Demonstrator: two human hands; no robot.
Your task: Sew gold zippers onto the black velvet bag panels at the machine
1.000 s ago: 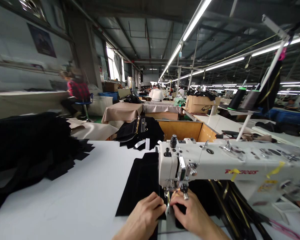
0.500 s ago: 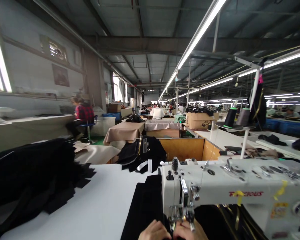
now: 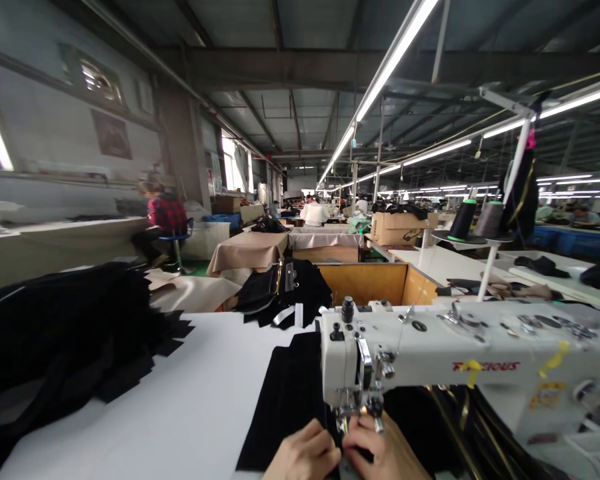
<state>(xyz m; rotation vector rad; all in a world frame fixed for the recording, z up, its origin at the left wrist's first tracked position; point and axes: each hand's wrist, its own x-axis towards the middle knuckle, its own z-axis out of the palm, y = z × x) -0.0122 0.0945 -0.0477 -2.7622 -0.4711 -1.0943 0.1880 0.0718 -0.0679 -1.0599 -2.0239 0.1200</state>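
Black fabric (image 3: 275,400) lies under the head of a white sewing machine (image 3: 410,357) and on the white tabletop. My left hand (image 3: 307,452) is closed with bent fingers on the fabric, just left of the needle area. Close beside it, my right hand (image 3: 380,447) has thumb and fingers pinched together at the fabric, right by the presser foot (image 3: 347,417). The fingertips of both hands nearly meet. What exactly lies between them is partly hidden. More black fabric with gold zipper strips (image 3: 467,420) runs under the machine arm.
A tall stack of black cut pieces (image 3: 70,327) covers the table's left side. Behind the machine lie a black piece with a zipper (image 3: 290,287) and white strips (image 3: 299,315). Thread cones (image 3: 463,219) stand at right. A person in a checked shirt (image 3: 167,217) sits far left.
The view has tipped down a little, so the machine and table sit higher and more of both hands shows. Both hands stay by the presser foot, at the black fabric.
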